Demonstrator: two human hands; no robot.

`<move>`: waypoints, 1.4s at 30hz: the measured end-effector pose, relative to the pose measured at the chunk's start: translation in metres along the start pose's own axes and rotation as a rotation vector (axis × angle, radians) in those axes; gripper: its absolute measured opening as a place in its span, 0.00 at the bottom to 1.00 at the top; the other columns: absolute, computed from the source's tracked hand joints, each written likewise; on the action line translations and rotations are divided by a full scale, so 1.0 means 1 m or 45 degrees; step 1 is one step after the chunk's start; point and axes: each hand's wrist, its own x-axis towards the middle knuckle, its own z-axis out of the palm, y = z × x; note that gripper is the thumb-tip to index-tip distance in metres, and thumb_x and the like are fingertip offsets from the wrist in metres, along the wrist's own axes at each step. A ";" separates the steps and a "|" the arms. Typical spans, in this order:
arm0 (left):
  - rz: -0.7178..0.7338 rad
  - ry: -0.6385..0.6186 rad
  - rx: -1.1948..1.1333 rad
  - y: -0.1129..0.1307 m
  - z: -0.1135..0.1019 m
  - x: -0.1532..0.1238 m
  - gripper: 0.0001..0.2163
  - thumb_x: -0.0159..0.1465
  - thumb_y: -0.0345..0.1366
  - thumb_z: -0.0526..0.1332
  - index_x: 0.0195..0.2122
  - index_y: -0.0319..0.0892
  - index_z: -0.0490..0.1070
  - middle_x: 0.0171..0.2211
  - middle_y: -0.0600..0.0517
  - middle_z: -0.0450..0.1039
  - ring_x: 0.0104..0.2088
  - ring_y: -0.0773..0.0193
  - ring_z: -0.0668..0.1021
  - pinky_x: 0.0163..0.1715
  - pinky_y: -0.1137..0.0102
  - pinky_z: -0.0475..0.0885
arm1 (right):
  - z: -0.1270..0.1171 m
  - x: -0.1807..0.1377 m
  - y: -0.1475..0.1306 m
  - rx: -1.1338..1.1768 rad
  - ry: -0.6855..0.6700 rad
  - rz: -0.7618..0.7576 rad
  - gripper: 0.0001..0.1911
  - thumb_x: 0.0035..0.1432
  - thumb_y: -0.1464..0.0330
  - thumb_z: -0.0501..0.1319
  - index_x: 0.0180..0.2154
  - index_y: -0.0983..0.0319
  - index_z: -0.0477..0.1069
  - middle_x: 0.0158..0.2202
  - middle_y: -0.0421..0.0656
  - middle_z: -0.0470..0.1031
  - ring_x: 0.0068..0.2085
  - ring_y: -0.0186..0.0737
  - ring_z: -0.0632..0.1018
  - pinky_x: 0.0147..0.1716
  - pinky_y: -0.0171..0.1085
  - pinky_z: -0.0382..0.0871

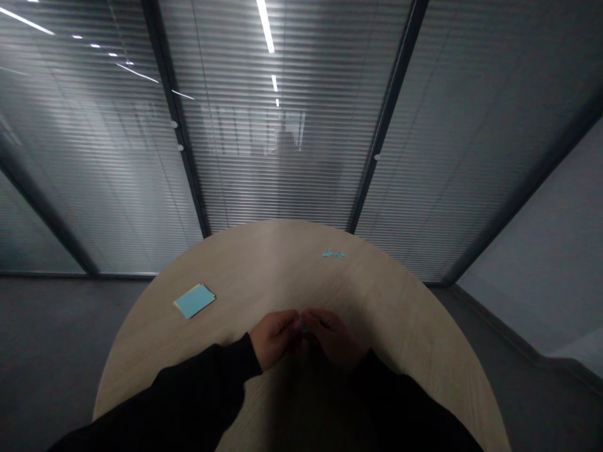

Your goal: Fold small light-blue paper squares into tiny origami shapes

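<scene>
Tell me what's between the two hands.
A small blue paper piece shows between the left hand and the right hand, in the head view.

1. There is 1 camera, and it sits on the person's head.
2. It looks forward and down.
3. It is close to the left hand (pixel 273 339) and the right hand (pixel 333 338), low in the view.
4. The round table (pixel 264 263) lies past the hands.
5. The glass wall (pixel 282 157) is farther off, at the top.

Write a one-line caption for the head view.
Left hand, right hand pinch a blue scrap over a round table, near stacked notes and a blue cutout.
</scene>
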 end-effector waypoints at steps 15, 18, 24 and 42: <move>0.006 -0.108 -0.313 -0.003 0.001 0.000 0.23 0.61 0.58 0.55 0.30 0.40 0.67 0.21 0.53 0.68 0.21 0.69 0.69 0.23 0.74 0.61 | 0.000 -0.002 0.003 0.250 0.051 0.185 0.32 0.50 0.40 0.57 0.17 0.62 0.65 0.14 0.35 0.59 0.17 0.29 0.58 0.18 0.32 0.50; 0.001 -0.113 -0.292 -0.003 0.002 -0.001 0.23 0.62 0.58 0.55 0.30 0.40 0.67 0.21 0.53 0.68 0.20 0.69 0.69 0.22 0.74 0.61 | -0.003 -0.001 -0.001 0.147 0.024 0.128 0.33 0.51 0.39 0.55 0.17 0.62 0.65 0.15 0.36 0.61 0.19 0.31 0.61 0.21 0.33 0.54; -0.061 -0.002 -0.205 0.004 0.002 0.001 0.24 0.60 0.59 0.56 0.30 0.39 0.68 0.19 0.54 0.68 0.19 0.70 0.68 0.21 0.74 0.60 | -0.010 -0.001 -0.008 -0.079 0.031 0.005 0.33 0.56 0.41 0.51 0.19 0.62 0.67 0.17 0.38 0.64 0.20 0.33 0.64 0.22 0.33 0.56; -0.265 0.451 -1.089 0.003 -0.002 0.012 0.20 0.48 0.37 0.75 0.38 0.36 0.70 0.28 0.50 0.78 0.27 0.68 0.79 0.32 0.73 0.75 | -0.011 -0.002 -0.009 -0.804 0.248 -0.713 0.07 0.61 0.67 0.58 0.38 0.57 0.76 0.37 0.46 0.76 0.39 0.43 0.75 0.42 0.41 0.69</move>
